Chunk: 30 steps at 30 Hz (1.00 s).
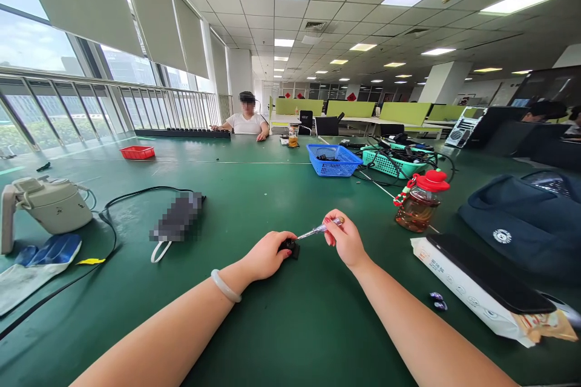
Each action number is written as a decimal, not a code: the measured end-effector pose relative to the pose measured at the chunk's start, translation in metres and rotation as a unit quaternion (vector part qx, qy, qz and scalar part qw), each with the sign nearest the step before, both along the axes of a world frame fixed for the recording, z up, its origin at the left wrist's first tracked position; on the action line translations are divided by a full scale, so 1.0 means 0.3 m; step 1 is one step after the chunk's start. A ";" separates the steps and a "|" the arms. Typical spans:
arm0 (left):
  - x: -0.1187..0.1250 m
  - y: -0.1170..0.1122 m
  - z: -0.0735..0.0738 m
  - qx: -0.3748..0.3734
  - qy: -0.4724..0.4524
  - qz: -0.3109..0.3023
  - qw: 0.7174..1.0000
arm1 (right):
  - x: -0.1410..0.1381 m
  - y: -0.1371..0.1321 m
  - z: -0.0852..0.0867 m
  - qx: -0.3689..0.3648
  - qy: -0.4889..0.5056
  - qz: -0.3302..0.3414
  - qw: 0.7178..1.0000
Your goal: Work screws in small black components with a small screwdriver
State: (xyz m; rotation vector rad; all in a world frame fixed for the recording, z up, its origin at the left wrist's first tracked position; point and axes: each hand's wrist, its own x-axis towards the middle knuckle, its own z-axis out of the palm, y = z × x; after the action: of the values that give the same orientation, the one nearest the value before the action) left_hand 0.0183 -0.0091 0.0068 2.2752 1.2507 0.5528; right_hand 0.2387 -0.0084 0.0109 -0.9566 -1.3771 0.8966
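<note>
My left hand (pixel 269 254) is closed around a small black part (pixel 291 248) on the green tabletop (pixel 290 326). What kind of part it is cannot be made out, and my fingers cover some of it. In my right hand (pixel 345 238) is a slim screwdriver with a clear handle (pixel 321 228), gripped between thumb and fingers. Its shaft points left and slightly down, with the tip close to the black part. Whether the tip touches the part cannot be told.
To the right stand a red-lidded bottle (pixel 420 208), a tissue pack (pixel 472 287) with a black phone (pixel 490 272) on it, and a dark bag (pixel 521 230). Farther off are a blue basket (pixel 333 163), a green basket (pixel 385 162) and a seated person (pixel 247 121). A cable (pixel 111 233) lies left.
</note>
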 end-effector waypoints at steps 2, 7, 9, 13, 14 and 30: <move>-0.001 0.001 -0.002 -0.001 -0.001 0.000 1.000 | 0.001 0.008 -0.003 -0.017 0.024 0.001 1.000; 0.000 0.003 -0.001 -0.003 0.004 -0.003 1.000 | 0.001 0.030 -0.007 -0.091 0.090 -0.006 0.992; 0.001 0.001 0.003 -0.006 0.007 -0.004 1.000 | -0.002 0.036 -0.011 -0.120 0.113 -0.019 0.986; 0.002 -0.002 0.006 -0.005 0.013 0.002 1.000 | -0.003 0.049 -0.021 -0.167 0.131 -0.030 0.977; 0.002 -0.002 0.005 -0.004 0.015 0.003 1.000 | 0.000 0.052 -0.023 -0.177 0.129 -0.028 0.975; 0.007 -0.007 0.015 0.001 0.017 0.005 1.000 | 0.021 0.012 0.030 -0.066 0.007 0.006 0.998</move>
State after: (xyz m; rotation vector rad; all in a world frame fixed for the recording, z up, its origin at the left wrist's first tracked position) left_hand 0.0205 -0.0112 0.0114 2.2902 1.2785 0.5193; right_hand 0.2450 -0.0048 0.0200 -1.0400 -1.3265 1.0115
